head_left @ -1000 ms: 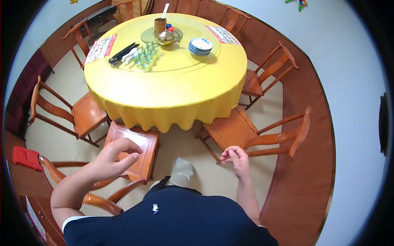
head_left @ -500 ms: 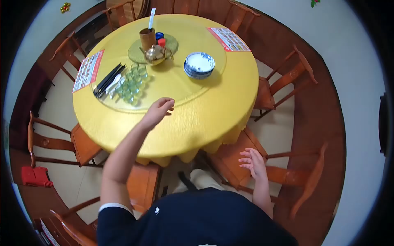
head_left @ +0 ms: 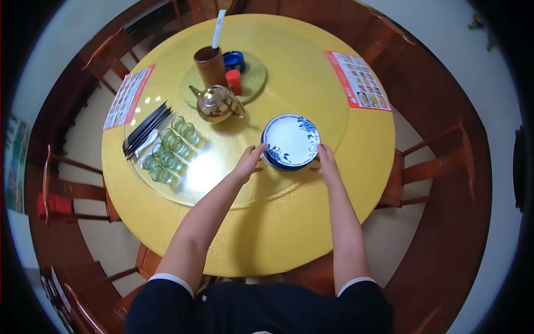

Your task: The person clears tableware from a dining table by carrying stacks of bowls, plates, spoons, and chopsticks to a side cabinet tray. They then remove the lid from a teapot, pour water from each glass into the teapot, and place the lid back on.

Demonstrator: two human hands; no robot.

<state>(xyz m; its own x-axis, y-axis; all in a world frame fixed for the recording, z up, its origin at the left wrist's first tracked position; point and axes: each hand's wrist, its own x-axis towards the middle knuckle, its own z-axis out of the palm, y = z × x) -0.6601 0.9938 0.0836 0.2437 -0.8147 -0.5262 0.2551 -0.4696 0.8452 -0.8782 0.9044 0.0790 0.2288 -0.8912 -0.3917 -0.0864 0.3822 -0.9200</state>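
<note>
A stack of white plates [head_left: 291,139] with blue flower patterns stands on the glass turntable, right of the table's middle. My left hand [head_left: 250,162] is at the stack's left side, its thumb on the rim and its fingers lower along the side. On the right side, my right hand [head_left: 327,163] grips in the same way, thumb at the rim. The fingertips under the edge are partly hidden. Left of the stack sits a gold-coloured teapot [head_left: 216,104]. Several green glass cups [head_left: 168,150] stand in rows farther left, beside white spoons [head_left: 147,141] and black chopsticks [head_left: 146,132].
A round table with a yellow cloth [head_left: 278,245] carries the turntable. Behind the teapot are a brown cylindrical holder [head_left: 210,65], a blue ashtray [head_left: 233,60] and a red container [head_left: 233,82]. Printed menu sheets [head_left: 361,83] lie at both sides. Wooden chairs [head_left: 436,167] surround the table.
Both hands have reached forward to the plate stack, the right one up from beside the table. My body and view have moved closer to the table.
</note>
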